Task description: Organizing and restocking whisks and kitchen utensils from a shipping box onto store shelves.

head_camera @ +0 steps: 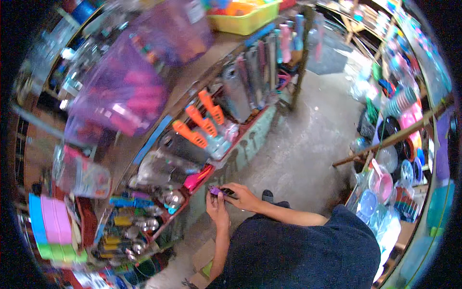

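Observation:
Both hands meet in front of my dark shirt, above the floor and beside the shelf front. My left hand (pixel 218 210) pinches a small purple object (pixel 215 190) between thumb and fingers. Its far end looks dark and thin, and blur hides what kind of thing it is. Close against it, my right hand (pixel 242 196) has its fingers closed around a small dark object (pixel 230 193). I cannot tell whether the dark and purple pieces are joined. Nearest to the hands on the shelf are a pink item (pixel 191 181) and shiny metal utensils (pixel 174 199).
Orange-handled tools (pixel 196 119) stand in the red-edged shelf trough. Purple see-through bags (pixel 119 86) and a yellow basket (pixel 245 20) sit above. A wooden pole (pixel 388 139) juts over the aisle from plastic wares on the right. Concrete floor (pixel 288 144) runs between, with a cardboard box (pixel 204 254) below.

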Motion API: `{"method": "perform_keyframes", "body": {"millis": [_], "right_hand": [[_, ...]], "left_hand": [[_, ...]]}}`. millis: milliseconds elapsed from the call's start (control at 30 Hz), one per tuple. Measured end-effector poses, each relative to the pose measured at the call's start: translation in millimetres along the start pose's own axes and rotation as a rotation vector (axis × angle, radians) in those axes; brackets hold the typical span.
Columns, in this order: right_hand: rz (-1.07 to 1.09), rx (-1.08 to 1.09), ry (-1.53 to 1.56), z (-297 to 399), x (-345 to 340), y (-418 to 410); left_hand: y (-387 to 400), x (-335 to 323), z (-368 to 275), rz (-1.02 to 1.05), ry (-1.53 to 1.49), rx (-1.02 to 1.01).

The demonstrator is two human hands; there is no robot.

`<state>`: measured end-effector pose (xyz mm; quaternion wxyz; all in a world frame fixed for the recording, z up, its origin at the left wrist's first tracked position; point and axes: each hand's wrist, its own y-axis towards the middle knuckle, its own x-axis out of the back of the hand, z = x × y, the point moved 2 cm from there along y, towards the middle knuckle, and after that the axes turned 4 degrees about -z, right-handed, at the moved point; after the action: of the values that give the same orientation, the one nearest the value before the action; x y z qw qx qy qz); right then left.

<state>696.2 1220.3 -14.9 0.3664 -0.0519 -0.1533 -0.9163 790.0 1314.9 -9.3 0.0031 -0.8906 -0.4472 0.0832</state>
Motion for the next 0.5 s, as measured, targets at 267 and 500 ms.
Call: {"method": "perform_keyframes", "body": {"millis": [267,500], "right_hand": [[-0.517,0.008,-0.182,-31,106,0],[-0.797,-0.234,-0.331,-67,164,-23]], "left_hand": [[37,-147,24,0.292,0.060,0.030],[31,-242,50,0.548,0.097,0.192]]}}
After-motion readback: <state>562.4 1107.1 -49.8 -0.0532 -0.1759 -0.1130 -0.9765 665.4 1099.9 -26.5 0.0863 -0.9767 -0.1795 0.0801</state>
